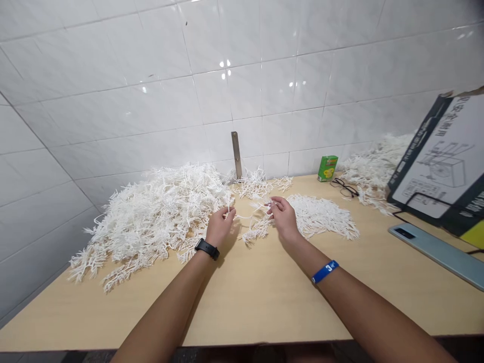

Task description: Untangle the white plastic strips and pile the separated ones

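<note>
Fingers [229, 214] of the left hand [220, 228] are drawn in narrow, pinching a thin white strand [247, 217]. Fingers [273, 202] of the right hand [284, 220] are also closed to a narrow pinch, on what looks like the other end of that strand (too fine to be sure from where I stand). The strand crosses the gap between the hands, just above a pale wood-toned table [245, 307].

Large heap of white fringed strips [151, 222] lies beside the left hand, touching its fingers' side of the table. A smaller flat patch of the same strips [317, 218] sits just beyond and beside the right hand. Another tuft [253, 184] lies against the white tiled wall [264, 75], below an upright metal bracket [236, 154], and a further heap [374, 171] lies toward the right.

Black watch [207, 248] on left wrist; blue wristband [325, 271] marked 3 on right. Farther right: green box [327, 168], black-framed glasses [344, 187], a pale blue phone [434, 248], and a printed carton panel [438, 161] leaning against the wall.
</note>
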Action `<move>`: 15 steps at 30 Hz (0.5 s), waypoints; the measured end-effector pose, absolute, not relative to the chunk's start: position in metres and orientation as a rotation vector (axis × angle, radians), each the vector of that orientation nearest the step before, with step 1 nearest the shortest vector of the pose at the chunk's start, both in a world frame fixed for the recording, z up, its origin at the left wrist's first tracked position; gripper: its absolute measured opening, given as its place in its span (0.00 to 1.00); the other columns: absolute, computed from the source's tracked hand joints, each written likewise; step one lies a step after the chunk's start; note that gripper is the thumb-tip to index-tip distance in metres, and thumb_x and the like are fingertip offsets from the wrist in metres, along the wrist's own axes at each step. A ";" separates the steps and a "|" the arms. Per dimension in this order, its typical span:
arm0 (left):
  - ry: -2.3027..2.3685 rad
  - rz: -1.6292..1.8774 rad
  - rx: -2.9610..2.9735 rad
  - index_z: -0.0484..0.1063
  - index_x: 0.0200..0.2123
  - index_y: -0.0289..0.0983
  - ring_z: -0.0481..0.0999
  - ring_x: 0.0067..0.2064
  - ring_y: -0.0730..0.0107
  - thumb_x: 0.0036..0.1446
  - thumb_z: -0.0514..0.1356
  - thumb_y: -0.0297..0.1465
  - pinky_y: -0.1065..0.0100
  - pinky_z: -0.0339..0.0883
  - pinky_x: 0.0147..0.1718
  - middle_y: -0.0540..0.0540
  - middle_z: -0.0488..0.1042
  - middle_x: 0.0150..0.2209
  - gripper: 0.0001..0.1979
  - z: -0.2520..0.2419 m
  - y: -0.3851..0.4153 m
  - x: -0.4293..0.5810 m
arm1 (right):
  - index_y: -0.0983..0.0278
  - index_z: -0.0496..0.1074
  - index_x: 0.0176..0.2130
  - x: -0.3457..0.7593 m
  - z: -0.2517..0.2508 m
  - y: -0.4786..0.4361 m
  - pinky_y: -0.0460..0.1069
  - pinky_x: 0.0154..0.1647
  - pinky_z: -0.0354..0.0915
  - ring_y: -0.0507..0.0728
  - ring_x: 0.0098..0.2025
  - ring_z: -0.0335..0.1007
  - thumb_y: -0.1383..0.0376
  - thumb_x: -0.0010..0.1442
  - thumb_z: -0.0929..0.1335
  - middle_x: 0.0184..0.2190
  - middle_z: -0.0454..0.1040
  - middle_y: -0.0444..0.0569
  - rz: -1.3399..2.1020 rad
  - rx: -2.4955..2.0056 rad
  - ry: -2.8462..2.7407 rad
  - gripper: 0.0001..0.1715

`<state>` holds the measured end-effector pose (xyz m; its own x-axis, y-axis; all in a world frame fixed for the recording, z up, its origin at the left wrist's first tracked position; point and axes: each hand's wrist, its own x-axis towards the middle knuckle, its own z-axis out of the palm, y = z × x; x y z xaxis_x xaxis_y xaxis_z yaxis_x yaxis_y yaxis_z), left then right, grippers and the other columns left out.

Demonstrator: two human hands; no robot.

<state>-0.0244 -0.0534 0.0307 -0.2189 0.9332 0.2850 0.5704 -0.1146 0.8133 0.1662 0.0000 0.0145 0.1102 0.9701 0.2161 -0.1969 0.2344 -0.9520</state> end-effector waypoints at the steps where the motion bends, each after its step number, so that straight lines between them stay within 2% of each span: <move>1: 1.856 1.198 1.901 0.75 0.36 0.37 0.75 0.40 0.61 0.63 0.54 0.39 0.61 0.67 0.40 0.42 0.77 0.40 0.14 0.030 -0.054 -0.025 | 0.62 0.69 0.40 0.165 0.014 0.000 0.46 0.25 0.61 0.52 0.28 0.67 0.56 0.51 0.68 0.32 0.75 0.46 1.069 -0.937 -1.109 0.18; 4: 1.959 0.912 2.495 0.74 0.35 0.38 0.72 0.45 0.58 0.63 0.52 0.32 0.59 0.65 0.44 0.42 0.76 0.39 0.11 0.026 -0.055 -0.023 | 0.62 0.70 0.39 0.161 0.010 -0.002 0.47 0.26 0.61 0.52 0.28 0.67 0.56 0.51 0.68 0.32 0.75 0.46 1.068 -0.941 -1.166 0.16; 7: 2.042 0.690 2.751 0.73 0.38 0.37 0.70 0.48 0.57 0.59 0.52 0.23 0.57 0.64 0.46 0.41 0.75 0.43 0.11 0.022 -0.057 -0.013 | 0.62 0.70 0.38 0.158 0.006 -0.003 0.47 0.27 0.61 0.52 0.28 0.68 0.56 0.51 0.68 0.32 0.76 0.47 1.080 -0.925 -1.197 0.16; 15: 2.028 0.732 2.934 0.73 0.42 0.37 0.67 0.54 0.57 0.58 0.51 0.20 0.54 0.58 0.55 0.41 0.74 0.47 0.14 0.016 -0.060 0.000 | 0.63 0.70 0.38 0.156 0.003 -0.003 0.47 0.27 0.60 0.53 0.29 0.68 0.57 0.51 0.67 0.32 0.76 0.48 1.102 -0.927 -1.227 0.15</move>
